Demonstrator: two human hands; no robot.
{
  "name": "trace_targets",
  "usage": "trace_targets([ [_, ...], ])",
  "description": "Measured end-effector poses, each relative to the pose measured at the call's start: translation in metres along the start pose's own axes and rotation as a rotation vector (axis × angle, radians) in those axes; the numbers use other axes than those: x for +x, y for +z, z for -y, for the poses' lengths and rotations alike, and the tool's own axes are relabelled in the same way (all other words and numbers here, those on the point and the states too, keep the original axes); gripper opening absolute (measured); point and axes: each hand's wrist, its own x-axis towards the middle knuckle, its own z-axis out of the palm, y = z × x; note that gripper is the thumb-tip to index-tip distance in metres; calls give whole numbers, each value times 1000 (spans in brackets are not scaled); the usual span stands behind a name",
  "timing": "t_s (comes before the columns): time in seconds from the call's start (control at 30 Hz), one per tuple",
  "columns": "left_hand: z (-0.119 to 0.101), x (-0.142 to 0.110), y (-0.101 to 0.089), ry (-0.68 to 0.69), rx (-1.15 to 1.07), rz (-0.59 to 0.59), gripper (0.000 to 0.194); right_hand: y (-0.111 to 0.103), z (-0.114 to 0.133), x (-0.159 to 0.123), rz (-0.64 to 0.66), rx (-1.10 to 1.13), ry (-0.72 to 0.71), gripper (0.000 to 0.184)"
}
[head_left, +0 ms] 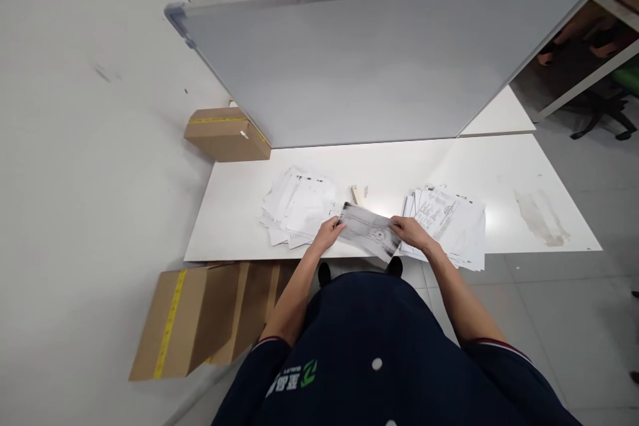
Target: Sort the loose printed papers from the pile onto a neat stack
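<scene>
A grey printed sheet of paper (368, 227) with dark edges is stretched between my two hands, just above the front edge of the white table (239, 213). My left hand (329, 231) pinches its left end, and my right hand (408, 230) grips the right end. To the left lies a loose, fanned pile of white papers (304, 203). Another pile of printed papers (449, 219) sits at the right, partly under my right hand and forearm, with some sheets over the table's edge. Beyond the held sheet lies a small pale block-shaped item (356, 195).
A large whiteboard (359, 66) stands along the table's back. One taped cardboard box (224, 136) is at the back left corner; several more boxes (182, 326) stand on the floor at left. A wall (90, 146) bounds the left side. A wheeled chair (606, 110) is at far right.
</scene>
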Motion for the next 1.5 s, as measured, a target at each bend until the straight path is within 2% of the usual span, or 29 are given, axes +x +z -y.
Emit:
trace_targets([
  [0.13,8,5,22,-53,79,39,21,16,-22,-5,5,88,86,32],
  [0.3,9,19,44,-153,72,16,17,33,-54,-18,-68,190,284,30],
  [0.43,11,28,47,-196,104,-9,29,45,-71,-29,-93,401,499,25],
  [0.53,8,33,44,-202,140,-21,35,52,-74,-32,-124,488,572,24],
  [0.73,-7,44,41,-164,219,-6,41,60,-70,-20,-170,516,620,26],
  [0.9,-13,55,44,-102,394,85,50,61,-69,-10,-202,506,630,27],
  [1.07,-16,61,47,-116,551,186,61,60,-65,-5,-216,476,636,27],
  [1.27,-19,63,47,-158,641,239,62,60,-57,-1,-240,414,646,26],
  [1.4,-19,63,46,-153,632,230,62,51,-54,-3,-277,361,649,27],
  [1.5,-15,54,42,-115,558,149,57,35,-60,-16,-318,317,655,28],
])
